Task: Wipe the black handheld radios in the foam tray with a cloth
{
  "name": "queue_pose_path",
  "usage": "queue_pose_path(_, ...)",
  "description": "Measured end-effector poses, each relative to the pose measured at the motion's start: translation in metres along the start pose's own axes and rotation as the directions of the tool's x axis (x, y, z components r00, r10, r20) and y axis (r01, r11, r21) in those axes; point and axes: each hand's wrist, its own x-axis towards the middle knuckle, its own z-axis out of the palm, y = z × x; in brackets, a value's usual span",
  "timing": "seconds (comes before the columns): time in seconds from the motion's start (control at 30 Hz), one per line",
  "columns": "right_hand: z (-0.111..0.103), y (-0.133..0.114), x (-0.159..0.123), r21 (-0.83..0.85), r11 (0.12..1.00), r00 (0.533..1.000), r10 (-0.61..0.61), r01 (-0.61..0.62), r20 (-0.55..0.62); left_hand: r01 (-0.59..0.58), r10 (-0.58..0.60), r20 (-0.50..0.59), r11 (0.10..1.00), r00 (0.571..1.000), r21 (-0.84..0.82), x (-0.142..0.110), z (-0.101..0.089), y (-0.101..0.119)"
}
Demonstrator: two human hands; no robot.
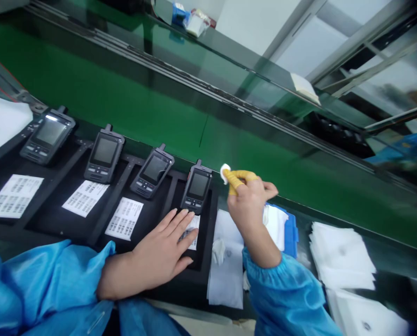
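My left hand (161,252) lies flat with its fingers stretched out over a barcode label sheet (194,239). Its fingertips reach the lower end of the rightmost handheld radio (197,187), which has a screen, a few keys and a stubby antenna. Yellow finger covers wrap some fingers of my right hand (247,200), raised to the right of that radio and apart from it. Pinched at its fingertips is a small white wipe (225,173). Further left in the black tray (100,224) lie other such radios, among them one (152,171) beside its own label sheet (124,218).
Under my right arm are a pale sheet (225,280) with a crumpled wipe (218,252) on it and a blue container (291,235) holding white material. Stacks of white sheets (341,254) lie at the right. Behind the tray runs a green surface (159,112) with a metal rail.
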Motion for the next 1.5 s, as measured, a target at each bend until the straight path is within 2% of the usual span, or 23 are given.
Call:
queue_pose_path(0.17, 0.005, -0.030, -0.008, 0.081, 0.997, 0.998, -0.004, -0.002, 0.067, 0.007, -0.007, 0.020, 1.000, 1.000, -0.011, 0.002, -0.001, 0.000)
queue_pose_path(0.23, -0.005, -0.038, -0.022, 0.082, 0.996, 0.993, -0.042, 0.033, 0.111, 0.006, -0.006, 0.016, 1.000, 1.000, -0.014, 0.002, -0.001, 0.000)
queue_pose_path(0.3, -0.020, -0.042, -0.033, 0.131, 0.986, 0.973, -0.130, 0.107, 0.190, 0.005, -0.005, 0.011, 1.000, 1.000, -0.015, 0.002, 0.000, 0.000)
queue_pose_path(0.4, -0.038, -0.043, -0.032, 0.201, 0.961, 0.938, -0.240, 0.192, 0.251, 0.007, -0.006, 0.019, 1.000, 1.000, -0.022, 0.001, 0.002, 0.001)
queue_pose_path(0.47, -0.036, -0.040, -0.019, 0.169, 0.962, 0.938, -0.251, 0.215, 0.238, 0.008, -0.007, 0.025, 1.000, 1.000, -0.028, 0.001, 0.002, 0.001)
queue_pose_path(0.57, -0.018, -0.036, 0.003, 0.101, 0.965, 0.941, -0.259, 0.242, 0.217, 0.004, -0.003, 0.026, 1.000, 1.000, -0.022, 0.002, 0.001, 0.001)
queue_pose_path(0.63, -0.006, -0.036, 0.008, 0.090, 0.965, 0.940, -0.262, 0.247, 0.221, -0.001, 0.001, 0.022, 1.000, 1.000, -0.014, 0.002, 0.000, 0.001)
queue_pose_path(0.73, -0.004, -0.038, -0.005, 0.130, 0.956, 0.924, -0.289, 0.264, 0.249, 0.000, 0.000, 0.017, 1.000, 1.000, -0.015, 0.003, -0.002, 0.001)
queue_pose_path(0.83, -0.015, -0.041, -0.026, 0.230, 0.907, 0.881, -0.405, 0.353, 0.246, 0.007, -0.006, 0.025, 1.000, 1.000, -0.030, 0.002, -0.001, 0.002)
queue_pose_path(0.93, -0.022, -0.039, -0.031, 0.266, 0.862, 0.848, -0.488, 0.431, 0.207, 0.009, -0.009, 0.022, 0.999, 1.000, -0.033, 0.002, 0.000, 0.002)
queue_pose_path(1.0, -0.018, -0.035, -0.023, 0.210, 0.879, 0.864, -0.467, 0.429, 0.187, 0.012, -0.012, 0.016, 1.000, 1.000, -0.020, 0.002, 0.001, 0.002)
queue_pose_path(1.13, -0.004, -0.034, 0.001, 0.045, 0.949, 0.934, -0.316, 0.313, 0.166, 0.006, -0.006, 0.019, 1.000, 1.000, 0.006, 0.002, -0.001, 0.001)
queue_pose_path(1.27, 0.004, -0.038, 0.015, 0.034, 0.946, 0.932, -0.324, 0.323, 0.165, 0.006, -0.007, 0.031, 1.000, 0.999, 0.019, 0.002, -0.001, 0.002)
queue_pose_path(1.37, 0.004, -0.033, 0.010, 0.041, 0.968, 0.957, -0.250, 0.247, 0.150, 0.001, -0.002, 0.037, 1.000, 0.999, 0.014, 0.003, -0.001, 0.002)
queue_pose_path(1.43, 0.000, -0.030, -0.003, 0.075, 0.978, 0.968, -0.204, 0.195, 0.148, -0.001, 0.001, 0.039, 1.000, 0.999, 0.002, 0.004, -0.001, 0.002)
queue_pose_path(1.5, -0.008, -0.030, -0.022, 0.143, 0.971, 0.962, -0.216, 0.193, 0.168, 0.005, -0.004, 0.042, 1.000, 0.999, -0.009, 0.004, 0.000, 0.002)
